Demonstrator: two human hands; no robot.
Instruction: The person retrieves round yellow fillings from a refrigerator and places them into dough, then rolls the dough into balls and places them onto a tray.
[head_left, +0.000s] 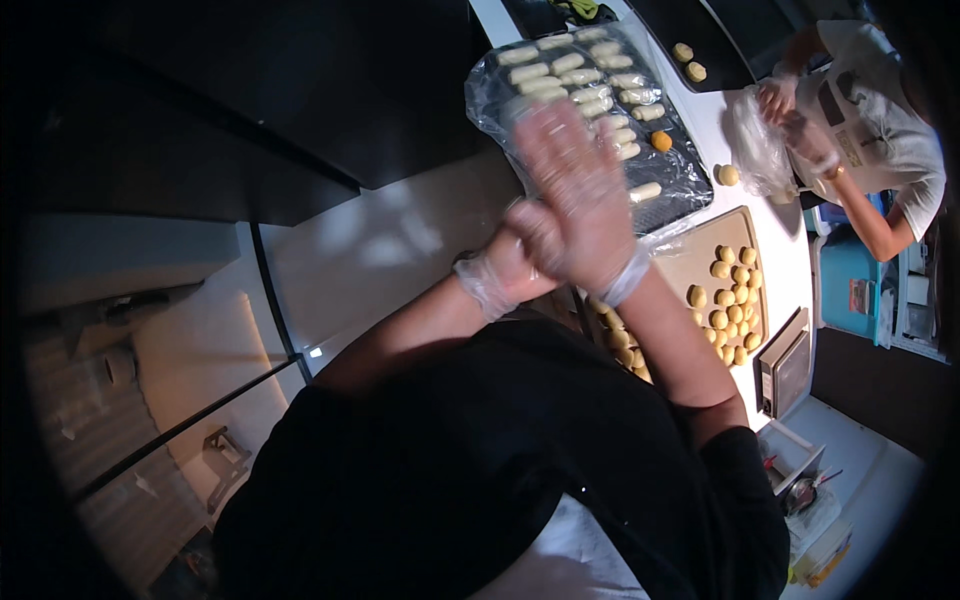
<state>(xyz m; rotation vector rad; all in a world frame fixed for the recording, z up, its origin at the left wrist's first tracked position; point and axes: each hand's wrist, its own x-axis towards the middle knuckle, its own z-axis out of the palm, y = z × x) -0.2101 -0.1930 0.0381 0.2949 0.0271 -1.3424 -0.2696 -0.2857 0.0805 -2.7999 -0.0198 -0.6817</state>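
My left hand and my right hand, both in clear plastic gloves, are pressed together in front of my chest. Motion blurs them, and whatever may lie between the palms is hidden. The right hand lies over the left, its fingers stretched toward a black tray. Pale dough rolls rest in rows on that tray, with clear plastic film over or around them. One orange ball sits beside the rolls. Closer to my right arm, a beige tray carries many yellow balls.
Across the white table, a co-worker's gloved hands handle a clear plastic bag. A pale ball lies near it. Two dough rounds sit on another dark tray. A flat boxy device stands at the table's right edge.
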